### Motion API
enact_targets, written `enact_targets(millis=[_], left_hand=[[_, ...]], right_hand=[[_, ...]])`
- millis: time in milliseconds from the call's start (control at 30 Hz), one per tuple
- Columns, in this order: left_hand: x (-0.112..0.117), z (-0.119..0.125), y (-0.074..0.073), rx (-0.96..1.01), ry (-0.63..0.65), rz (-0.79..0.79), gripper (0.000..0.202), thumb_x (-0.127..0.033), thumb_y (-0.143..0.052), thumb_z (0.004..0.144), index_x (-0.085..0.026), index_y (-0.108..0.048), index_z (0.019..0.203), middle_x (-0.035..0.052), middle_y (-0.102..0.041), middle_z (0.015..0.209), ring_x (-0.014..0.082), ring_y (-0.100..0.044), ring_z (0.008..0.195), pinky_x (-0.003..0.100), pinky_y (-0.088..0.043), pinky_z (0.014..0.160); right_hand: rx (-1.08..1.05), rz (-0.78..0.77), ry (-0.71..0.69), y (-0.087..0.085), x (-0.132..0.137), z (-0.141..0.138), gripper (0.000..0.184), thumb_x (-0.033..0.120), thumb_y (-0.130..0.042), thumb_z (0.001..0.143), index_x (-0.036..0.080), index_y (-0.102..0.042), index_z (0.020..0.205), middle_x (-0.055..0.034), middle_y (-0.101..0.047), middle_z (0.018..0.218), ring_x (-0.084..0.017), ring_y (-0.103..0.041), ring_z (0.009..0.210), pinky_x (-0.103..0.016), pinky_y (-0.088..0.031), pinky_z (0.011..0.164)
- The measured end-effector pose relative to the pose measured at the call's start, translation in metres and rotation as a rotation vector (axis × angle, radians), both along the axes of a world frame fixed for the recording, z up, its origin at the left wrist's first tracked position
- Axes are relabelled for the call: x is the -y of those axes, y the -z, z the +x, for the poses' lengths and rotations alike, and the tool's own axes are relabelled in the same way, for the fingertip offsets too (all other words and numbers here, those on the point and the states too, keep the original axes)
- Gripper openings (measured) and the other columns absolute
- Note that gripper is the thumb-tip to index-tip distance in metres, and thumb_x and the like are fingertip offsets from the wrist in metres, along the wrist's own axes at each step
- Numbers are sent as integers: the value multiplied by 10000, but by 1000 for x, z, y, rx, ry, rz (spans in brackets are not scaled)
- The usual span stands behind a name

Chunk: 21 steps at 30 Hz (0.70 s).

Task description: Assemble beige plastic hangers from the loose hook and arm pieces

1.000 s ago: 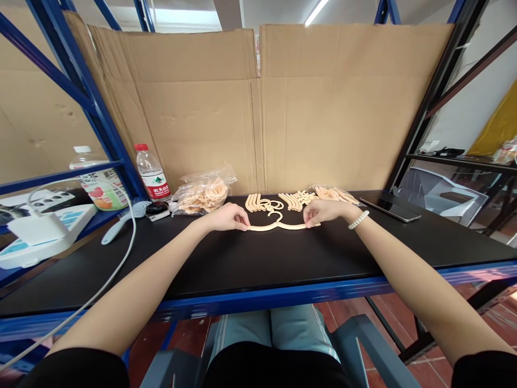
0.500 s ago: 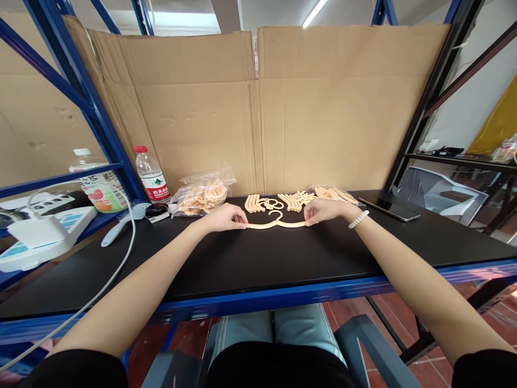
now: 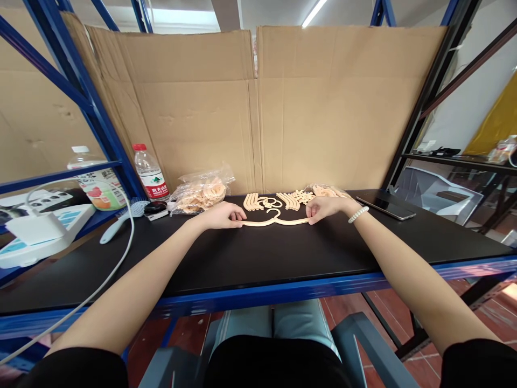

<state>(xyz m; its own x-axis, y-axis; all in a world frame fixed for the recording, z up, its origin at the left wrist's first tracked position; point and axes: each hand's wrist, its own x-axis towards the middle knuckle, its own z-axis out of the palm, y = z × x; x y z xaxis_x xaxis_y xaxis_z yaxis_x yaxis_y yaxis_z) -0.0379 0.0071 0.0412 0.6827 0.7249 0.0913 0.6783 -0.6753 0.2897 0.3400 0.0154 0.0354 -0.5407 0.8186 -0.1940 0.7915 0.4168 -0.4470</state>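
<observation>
Both hands far out on the black table [image 3: 262, 253], past its middle. A thin pale wooden hanger [image 3: 275, 220] lies flat on the table between them, hook pointing away.

Left hand [image 3: 223, 215]: fingers bunched together, tips pinching the hanger's left end. Right hand [image 3: 328, 207]: fingers curled, tips pinching the right end; bead bracelet on the wrist.

Risks, as I judge them:
- The hanger looks slim. Pressure from both ends could bow or snap it at the hook.
- Loose wooden pieces [image 3: 266, 202] lie just beyond the hanger. A slip forward could scatter them.
- The phone [image 3: 385, 207] lies near the right forearm, so a wide elbow swing might shove it.
- The white cable [image 3: 121, 253] trails over the near left edge and could snag the left arm.

Containers:
- Clear plastic bag [image 3: 200, 194], far left of the hands, holds more pale wooden parts.
- A second bag [image 3: 329, 190], behind the right hand, also holds wooden parts, partly hidden.
- Water bottle [image 3: 149, 172], capped, stands upright; level unclear.
</observation>
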Motion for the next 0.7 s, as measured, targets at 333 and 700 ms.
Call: enact_targets(millis=[333, 700], left_hand=[[4, 2, -6, -25, -29, -49, 303, -378, -664, 725, -187, -693, 959, 40, -730, 912, 182, -674, 830, 262, -516, 738], [10, 5, -15, -29, -72, -39, 308, -394, -583, 801, -183, -684, 1002, 43, -735, 912, 178, -684, 835, 244, -512, 733]], right_hand=[[15, -93, 50, -7, 0, 2, 475, 563, -761, 565, 169, -644, 805, -29, -634, 773, -152, -556, 715, -257, -423, 649], [-61, 22, 26, -3, 3, -3, 363, 525, -618, 716, 166, -563, 693, -25, -589, 678, -136, -536, 623, -256, -418, 606]])
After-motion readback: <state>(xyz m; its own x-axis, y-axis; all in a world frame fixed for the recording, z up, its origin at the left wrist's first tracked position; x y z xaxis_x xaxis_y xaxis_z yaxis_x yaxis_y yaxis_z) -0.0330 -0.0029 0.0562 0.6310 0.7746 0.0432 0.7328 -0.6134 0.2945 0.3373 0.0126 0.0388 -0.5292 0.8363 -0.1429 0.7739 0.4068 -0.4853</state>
